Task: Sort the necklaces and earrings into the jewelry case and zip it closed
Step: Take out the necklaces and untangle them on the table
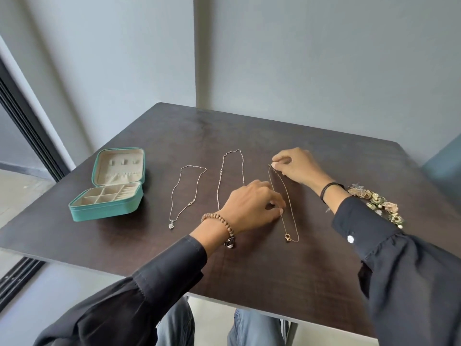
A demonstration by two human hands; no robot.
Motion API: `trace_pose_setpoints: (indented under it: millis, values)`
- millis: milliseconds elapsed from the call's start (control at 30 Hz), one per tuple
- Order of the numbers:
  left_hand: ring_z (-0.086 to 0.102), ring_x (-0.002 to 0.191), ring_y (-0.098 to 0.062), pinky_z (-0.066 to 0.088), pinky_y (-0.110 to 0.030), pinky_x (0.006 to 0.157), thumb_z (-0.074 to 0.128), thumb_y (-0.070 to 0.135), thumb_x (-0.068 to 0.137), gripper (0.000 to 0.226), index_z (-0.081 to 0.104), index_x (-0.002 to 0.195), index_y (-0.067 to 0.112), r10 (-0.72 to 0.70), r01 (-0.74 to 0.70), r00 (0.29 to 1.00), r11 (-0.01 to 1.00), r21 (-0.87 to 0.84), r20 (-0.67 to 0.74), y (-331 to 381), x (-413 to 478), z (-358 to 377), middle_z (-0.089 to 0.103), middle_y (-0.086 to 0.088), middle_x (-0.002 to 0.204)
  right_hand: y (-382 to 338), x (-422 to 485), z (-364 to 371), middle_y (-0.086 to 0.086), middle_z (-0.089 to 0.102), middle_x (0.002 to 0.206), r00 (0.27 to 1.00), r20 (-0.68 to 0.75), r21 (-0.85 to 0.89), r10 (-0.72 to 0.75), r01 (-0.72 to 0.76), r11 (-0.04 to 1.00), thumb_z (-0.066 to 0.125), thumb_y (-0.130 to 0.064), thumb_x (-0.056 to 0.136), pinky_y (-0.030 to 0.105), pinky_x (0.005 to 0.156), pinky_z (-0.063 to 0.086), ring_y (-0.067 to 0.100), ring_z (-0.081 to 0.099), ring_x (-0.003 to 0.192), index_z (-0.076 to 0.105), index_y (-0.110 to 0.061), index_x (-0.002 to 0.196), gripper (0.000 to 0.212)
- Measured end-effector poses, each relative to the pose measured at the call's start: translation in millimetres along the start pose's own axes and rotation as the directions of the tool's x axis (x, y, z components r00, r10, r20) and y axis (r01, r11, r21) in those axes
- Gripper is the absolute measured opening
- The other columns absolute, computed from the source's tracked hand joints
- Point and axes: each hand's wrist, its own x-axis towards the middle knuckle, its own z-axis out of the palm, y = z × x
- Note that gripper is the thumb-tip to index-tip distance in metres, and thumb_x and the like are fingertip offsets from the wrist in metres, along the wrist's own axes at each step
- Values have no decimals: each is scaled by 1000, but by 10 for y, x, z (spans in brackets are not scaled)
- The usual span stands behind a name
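The gold necklace (288, 202) lies stretched out on the dark wooden table (324, 270), to the right of two silver necklaces, with its ringed pendant (287, 237) at the end nearest the person. It looks very light and completely limp, a fine chain that will sag, swing and knot on itself once it leaves the table, and thin enough to kink or snap if tugged. The sensible holds are probably the clasp end, for control, and a point lower down so the two strands stay apart. That is roughly how the hands are set. The right hand (296, 166) reaches in from the right with the wrist raised and the fingers curled, its fingertips (274, 165) pinching the far end of the chain at what seems to be the clasp. The left hand (252, 206) crosses from the left, knuckles up, hiding the lower part of the long silver necklace (230, 168); its thumb and forefinger appear to nip the gold chain about midway, though how firm the contact is cannot be told. The heart-pendant necklace (185, 193) lies untouched further left. The green jewelry case (107, 208) stands open at the table's left side, well apart from the hands, and a pile of ornate earrings (376, 203) sits behind the right sleeve.
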Motion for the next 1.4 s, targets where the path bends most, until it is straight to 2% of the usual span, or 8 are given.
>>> trace_pose_setpoints:
  millis: [267, 400, 533, 733, 933, 1067, 1233, 1400]
  values:
    - [46, 90, -5, 46, -30, 79, 63, 38, 94, 19, 76, 106, 30, -20, 22, 999, 999, -38, 39, -72, 95, -28, 48, 18, 83, -208, 80, -33, -8, 74, 91, 1000, 0, -333, -19, 18, 943, 69, -22, 88, 34, 76, 46, 23, 66, 96, 80, -27, 85, 13]
    - [61, 87, -8, 53, -35, 91, 65, 34, 92, 16, 77, 100, 26, -86, 97, 993, 983, -157, 75, -107, 146, -88, 63, 19, 81, -251, 73, 15, 6, 70, 114, 991, 87, -535, -106, 136, 834, 54, -18, 90, 37, 75, 41, 38, 65, 103, 63, -17, 77, 16]
    - [67, 92, -17, 53, -37, 90, 66, 25, 90, 16, 78, 99, 18, -175, 166, 984, 960, -227, -20, -127, 163, -95, 75, 3, 92, -222, 2, 60, 15, 58, 124, 984, 140, -575, -108, 169, 800, 46, -31, 99, 42, 81, 39, 37, 58, 116, 61, -6, 111, 32]
    - [63, 115, -23, 46, -33, 100, 65, 16, 91, 36, 63, 127, 9, -324, 243, 923, 909, -338, -207, -175, 278, -99, 68, -6, 123, -144, -83, -84, 2, 70, 80, 998, 48, 27, -35, 34, 999, 59, -26, 91, 42, 75, 53, 25, 66, 80, 54, -13, 85, 14]
    - [63, 117, -16, 51, -28, 99, 73, 15, 91, 63, 44, 146, 7, -393, 248, 918, 665, -704, -48, -119, 504, -105, 65, -7, 130, -242, -211, -436, 9, 69, 81, 985, 107, 543, -133, 54, 838, 61, -2, 96, 32, 80, 59, 17, 67, 73, 57, -10, 91, 10]
    - [69, 79, -9, 47, -8, 67, 72, 10, 93, 29, 66, 118, 0, -358, 160, 933, 520, -839, -44, 2, 444, -98, 72, -6, 91, -296, -299, -658, 10, 63, 80, 985, 104, 650, -141, 40, 759, 55, 0, 99, 32, 73, 59, 21, 62, 68, 61, -6, 95, 9]
    - [63, 56, -6, 55, -17, 65, 70, 13, 94, 8, 68, 95, 5, -425, 155, 905, 362, -919, -15, 195, 186, -28, 58, 1, 67, -295, -399, -851, 6, 60, 79, 995, 27, 677, -96, 52, 734, 53, 1, 97, 31, 71, 59, 15, 56, 62, 68, -3, 93, 16]
    - [61, 59, -9, 55, -19, 64, 70, 11, 94, 12, 68, 82, 9, -397, 186, 917, 353, -917, 34, 391, -147, 80, 59, -2, 69, -313, -451, -1020, 7, 60, 75, 999, -31, 758, -15, 33, 652, 52, 3, 91, 29, 66, 55, 14, 53, 61, 70, -4, 87, 20]
